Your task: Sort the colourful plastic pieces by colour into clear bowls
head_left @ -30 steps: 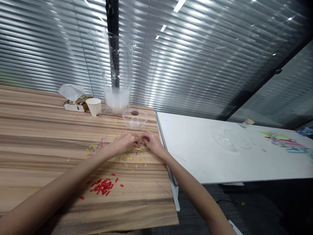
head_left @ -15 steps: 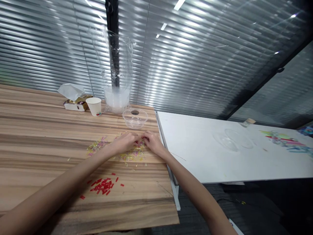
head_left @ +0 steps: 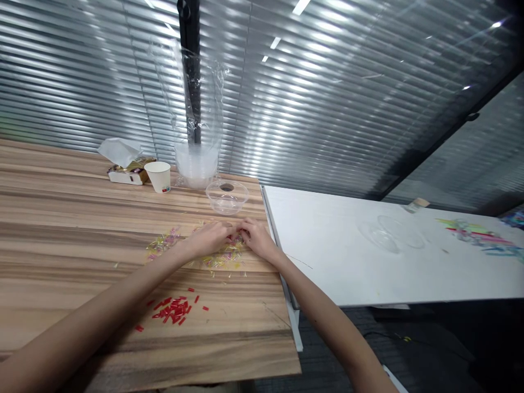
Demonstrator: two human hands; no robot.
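Left hand (head_left: 213, 238): fingers bent inward, tips drawn close together, little gap showing. Right hand (head_left: 257, 238): much the same, thumb and forefinger curled toward the left. The two sets of tips meet or nearly meet; whether either pinches something cannot be told, since the knuckles cover it. Bringing both sets together at one spot suggests fine work on something small.

Directly under and around the hands: a loose spread of yellow-and-pink bits (head_left: 224, 258) on the wooden table (head_left: 61, 218), near its right edge. More of the same lie left of the left wrist. The nearness probably spares long reaches.

Closer to the body, a heap of red pieces (head_left: 176, 310), a few strays around it. Its separate place looks like sorting by colour.

Just beyond the hands, a clear bowl (head_left: 218, 203), upright, within easy reach of both. Behind it a stack of clear bowls (head_left: 197, 166) in a plastic bag (head_left: 219, 103), seemingly parked as spares. Left of these, a paper cup (head_left: 159, 177) and a tissue pack (head_left: 126, 173), likely set back to free the working area.

To the right, a white table (head_left: 319, 234) adjoins, bearing coloured strips (head_left: 475, 234) well apart from the hands.
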